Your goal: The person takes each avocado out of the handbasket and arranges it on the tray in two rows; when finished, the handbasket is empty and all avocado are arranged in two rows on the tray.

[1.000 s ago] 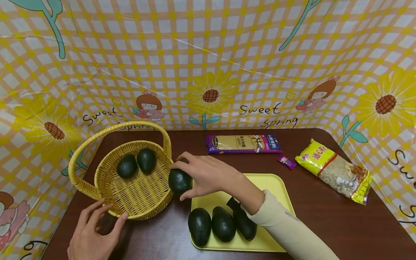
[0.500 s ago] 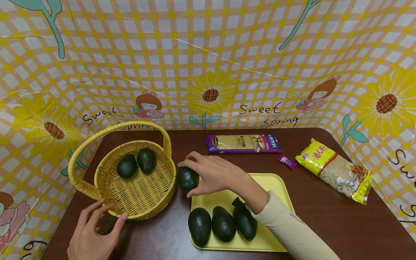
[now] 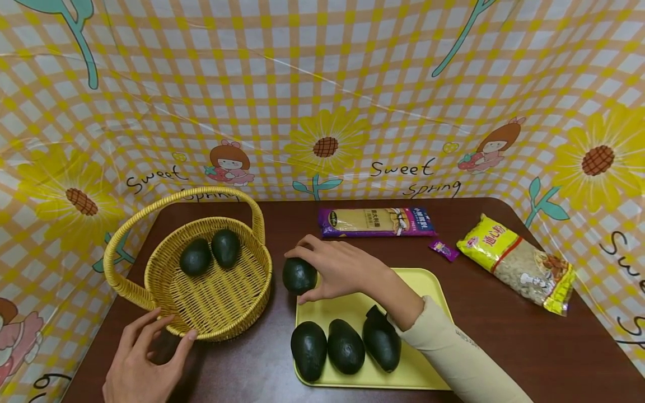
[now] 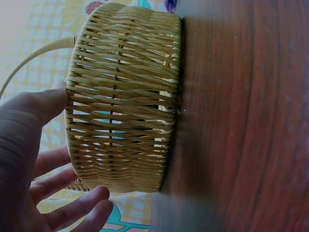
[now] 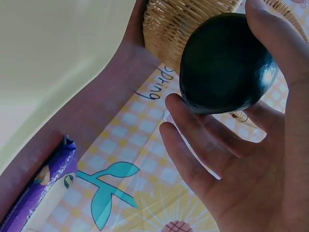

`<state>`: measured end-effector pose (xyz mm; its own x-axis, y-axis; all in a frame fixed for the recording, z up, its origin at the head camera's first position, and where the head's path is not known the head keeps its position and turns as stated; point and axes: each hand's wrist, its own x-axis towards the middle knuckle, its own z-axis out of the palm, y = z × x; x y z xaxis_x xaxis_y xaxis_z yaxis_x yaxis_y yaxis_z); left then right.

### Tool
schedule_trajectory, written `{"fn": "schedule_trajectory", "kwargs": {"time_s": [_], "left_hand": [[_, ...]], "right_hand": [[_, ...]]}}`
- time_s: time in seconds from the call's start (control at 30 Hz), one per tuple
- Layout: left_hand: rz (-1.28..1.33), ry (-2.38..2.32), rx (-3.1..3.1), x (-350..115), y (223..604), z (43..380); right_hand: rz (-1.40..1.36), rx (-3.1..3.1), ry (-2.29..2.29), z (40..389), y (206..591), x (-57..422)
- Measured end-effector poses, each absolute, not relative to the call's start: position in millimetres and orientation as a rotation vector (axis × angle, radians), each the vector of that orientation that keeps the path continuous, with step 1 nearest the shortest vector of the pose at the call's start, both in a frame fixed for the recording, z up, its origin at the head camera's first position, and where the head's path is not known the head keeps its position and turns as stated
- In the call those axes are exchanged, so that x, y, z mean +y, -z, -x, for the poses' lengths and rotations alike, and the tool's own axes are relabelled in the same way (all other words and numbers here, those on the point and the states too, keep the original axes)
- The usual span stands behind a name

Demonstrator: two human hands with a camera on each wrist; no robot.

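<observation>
My right hand (image 3: 340, 268) holds a dark green avocado (image 3: 299, 276) between thumb and fingers, above the left edge of the yellow tray (image 3: 418, 280). In the right wrist view the avocado (image 5: 224, 65) shows large, its glossy skin between the thumb and fingertips. To the left stands a yellow wicker basket (image 3: 211, 305) with an arched handle and two avocados (image 3: 195, 257) inside. My left hand (image 3: 146, 355) is at the basket's near left rim, its fingers spread and relaxed. The left wrist view has its thumb touching the rim of the basket (image 4: 123, 101).
Three more avocados (image 3: 345, 347) lie along the tray's near side; the right one has a dark tag-like piece at its top. Behind are a purple spaghetti pack (image 3: 375, 222), a small purple packet (image 3: 444, 250) and a yellow pasta bag (image 3: 519, 266). A checked cloth hangs behind the brown table.
My right hand has moved right with the avocado, away from the basket's rim toward the tray. The left hand stays at the basket.
</observation>
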<state>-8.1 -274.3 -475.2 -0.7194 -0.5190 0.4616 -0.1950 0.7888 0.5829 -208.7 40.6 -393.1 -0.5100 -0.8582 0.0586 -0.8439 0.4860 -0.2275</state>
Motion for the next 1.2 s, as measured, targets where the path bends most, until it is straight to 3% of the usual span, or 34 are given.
{"fn": "schedule_trajectory", "kwargs": {"time_s": [1.2], "left_hand": [[-0.520, 0.668, -2.339, -274.4, 474.4, 8.1]], "right_hand": [[1.418, 2.567, 0.163, 215.6, 401.2, 59.1]]}}
